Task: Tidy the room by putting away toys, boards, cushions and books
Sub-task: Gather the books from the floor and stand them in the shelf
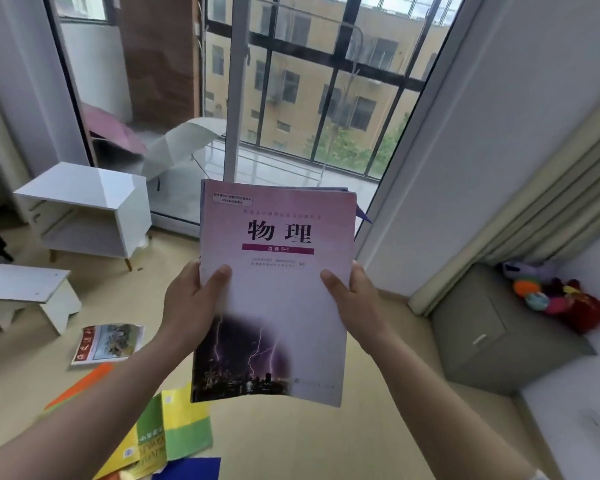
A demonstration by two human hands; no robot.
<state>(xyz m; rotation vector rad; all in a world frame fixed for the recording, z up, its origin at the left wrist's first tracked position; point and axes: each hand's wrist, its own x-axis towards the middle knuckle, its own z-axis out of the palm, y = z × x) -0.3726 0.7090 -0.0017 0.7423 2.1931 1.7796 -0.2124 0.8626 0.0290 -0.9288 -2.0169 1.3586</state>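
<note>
I hold a pink textbook (278, 282) with a lightning picture on its cover up in front of me, with at least one more book stacked behind it. My left hand (191, 306) grips its left edge, thumb on the cover. My right hand (354, 303) grips the right edge the same way. On the floor lie more books: one with a picture cover (108, 342), an orange one (80, 384), yellow-green ones (174, 427) and a blue one (187, 469). Colourful soft toys (558, 299) sit at the right.
A white open side cabinet (87, 209) and a small white stool (28, 292) stand at the left. A grey cabinet (482, 327) stands at the right beside a curtain (534, 188). A glass balcony door (291, 98) is ahead, with umbrellas behind it.
</note>
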